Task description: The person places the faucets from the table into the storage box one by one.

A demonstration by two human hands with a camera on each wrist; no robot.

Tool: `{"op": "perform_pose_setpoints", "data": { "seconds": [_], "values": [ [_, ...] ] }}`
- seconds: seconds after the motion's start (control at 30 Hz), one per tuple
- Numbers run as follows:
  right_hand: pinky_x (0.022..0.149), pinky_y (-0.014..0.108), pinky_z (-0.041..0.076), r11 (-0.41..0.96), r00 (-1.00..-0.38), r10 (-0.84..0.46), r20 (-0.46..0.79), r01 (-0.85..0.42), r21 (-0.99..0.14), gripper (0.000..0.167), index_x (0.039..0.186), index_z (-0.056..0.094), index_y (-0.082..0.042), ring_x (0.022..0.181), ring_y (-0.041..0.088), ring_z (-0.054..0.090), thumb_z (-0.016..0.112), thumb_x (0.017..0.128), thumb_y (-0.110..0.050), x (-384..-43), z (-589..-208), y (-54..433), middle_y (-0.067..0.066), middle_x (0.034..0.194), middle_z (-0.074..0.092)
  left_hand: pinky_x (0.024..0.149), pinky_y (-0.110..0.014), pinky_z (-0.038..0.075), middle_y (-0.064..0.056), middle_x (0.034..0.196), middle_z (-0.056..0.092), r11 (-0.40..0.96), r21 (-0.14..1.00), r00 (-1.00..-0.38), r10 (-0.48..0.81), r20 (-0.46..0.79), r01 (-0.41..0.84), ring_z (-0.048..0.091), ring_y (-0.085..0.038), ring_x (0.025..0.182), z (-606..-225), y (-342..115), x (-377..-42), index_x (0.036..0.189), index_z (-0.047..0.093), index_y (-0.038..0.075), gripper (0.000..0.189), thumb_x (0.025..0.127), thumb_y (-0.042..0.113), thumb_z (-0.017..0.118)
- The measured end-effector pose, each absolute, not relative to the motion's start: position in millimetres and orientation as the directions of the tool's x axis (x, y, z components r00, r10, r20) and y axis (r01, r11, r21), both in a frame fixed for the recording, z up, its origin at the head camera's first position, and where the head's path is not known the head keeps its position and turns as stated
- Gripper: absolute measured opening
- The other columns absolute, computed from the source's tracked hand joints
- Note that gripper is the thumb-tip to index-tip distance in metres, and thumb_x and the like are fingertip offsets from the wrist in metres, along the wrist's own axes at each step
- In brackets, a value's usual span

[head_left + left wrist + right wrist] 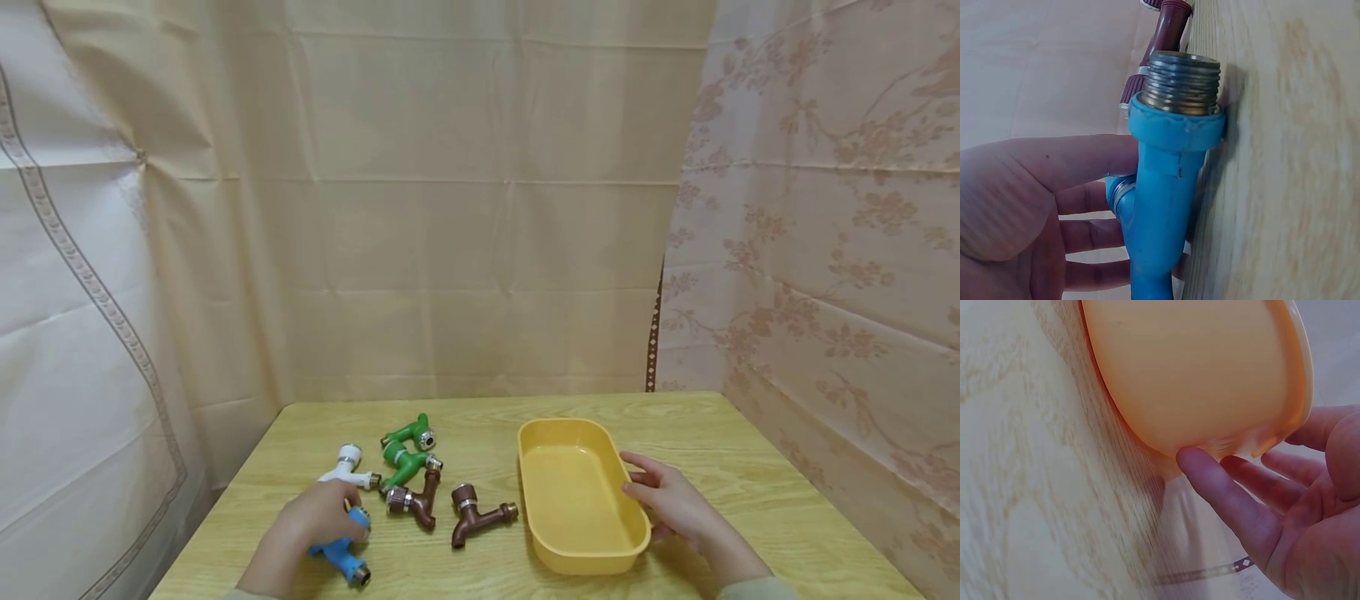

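My left hand grips a blue faucet at the table's near left. In the left wrist view, the thumb lies along one side of the faucet's body and the fingers reach behind it. Its threaded metal end sticks out beyond the hand. At the right, my right hand touches the long side of a yellow plastic tray with spread, fairly straight fingers. The right wrist view shows fingertips against the tray's outer wall.
Just beyond the left hand lies a white faucet. Two green faucets and two brown faucets lie between it and the tray on the wooden table. Curtains hang behind and at both sides.
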State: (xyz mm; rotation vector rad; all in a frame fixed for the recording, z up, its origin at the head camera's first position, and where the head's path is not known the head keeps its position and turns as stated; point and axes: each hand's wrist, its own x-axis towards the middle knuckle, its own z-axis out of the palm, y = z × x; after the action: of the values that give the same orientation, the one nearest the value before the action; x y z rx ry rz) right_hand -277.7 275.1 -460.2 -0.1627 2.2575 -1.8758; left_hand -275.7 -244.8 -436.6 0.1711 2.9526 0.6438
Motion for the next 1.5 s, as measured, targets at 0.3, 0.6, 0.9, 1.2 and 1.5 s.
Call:
{"op": "perform_pose_setpoints", "data": {
  "seconds": [0.3, 0.6, 0.9, 1.2, 1.5],
  "values": [
    [0.064, 0.059, 0.058, 0.191, -0.973, -0.216, -0.081, 0.039, -0.981, 0.069, 0.159, 0.024, 0.001, 0.110, 0.042, 0.064, 0.060, 0.102, -0.013, -278, -462, 276, 0.040, 0.148, 0.037, 0.061, -0.035, 0.043, 0.002, 0.077, 0.059, 0.898, 0.427, -0.987, 0.148, -0.068, 0.105, 0.052, -0.018, 0.069, -438, -245, -275, 0.087, 0.068, 0.014, 0.033, 0.069, 0.026, 0.093],
    [0.065, 0.059, 0.058, 0.185, -0.973, -0.212, -0.096, 0.056, -0.981, 0.069, 0.159, 0.023, 0.001, 0.108, 0.040, 0.066, 0.060, 0.103, -0.013, -278, -461, 276, 0.041, 0.148, 0.035, 0.060, -0.034, 0.042, 0.002, 0.078, 0.058, 0.890, 0.439, -0.984, 0.167, -0.065, 0.122, 0.052, -0.018, 0.069, -438, -247, -277, 0.086, 0.068, 0.015, 0.032, 0.069, 0.025, 0.092],
    [0.064, 0.059, 0.058, 0.199, -0.974, -0.210, -0.089, 0.047, -0.979, 0.068, 0.159, 0.025, 0.000, 0.112, 0.040, 0.063, 0.061, 0.103, -0.015, -277, -462, 276, 0.042, 0.149, 0.033, 0.062, -0.035, 0.045, 0.002, 0.081, 0.060, 0.886, 0.451, -0.989, 0.142, -0.046, 0.107, 0.054, -0.017, 0.072, -437, -248, -277, 0.095, 0.073, 0.014, 0.035, 0.068, 0.026, 0.093],
    [0.064, 0.060, 0.058, 0.185, -0.972, -0.219, -0.091, 0.050, -0.981, 0.069, 0.160, 0.022, 0.000, 0.107, 0.040, 0.066, 0.060, 0.103, -0.016, -278, -462, 277, 0.042, 0.149, 0.032, 0.067, -0.038, 0.049, -0.001, 0.088, 0.063, 0.881, 0.464, -0.994, 0.106, -0.019, 0.086, 0.056, -0.018, 0.078, -429, -247, -277, 0.103, 0.073, 0.012, 0.040, 0.071, 0.028, 0.092],
    [0.065, 0.060, 0.058, 0.179, -0.972, -0.215, -0.092, 0.054, -0.982, 0.069, 0.160, 0.023, 0.000, 0.106, 0.038, 0.066, 0.060, 0.103, -0.015, -278, -461, 276, 0.042, 0.148, 0.034, 0.069, -0.039, 0.049, 0.001, 0.088, 0.064, 0.872, 0.479, -0.995, 0.094, 0.036, 0.099, 0.057, -0.018, 0.080, -426, -249, -280, 0.103, 0.073, 0.014, 0.037, 0.074, 0.028, 0.090]
  ]
}}
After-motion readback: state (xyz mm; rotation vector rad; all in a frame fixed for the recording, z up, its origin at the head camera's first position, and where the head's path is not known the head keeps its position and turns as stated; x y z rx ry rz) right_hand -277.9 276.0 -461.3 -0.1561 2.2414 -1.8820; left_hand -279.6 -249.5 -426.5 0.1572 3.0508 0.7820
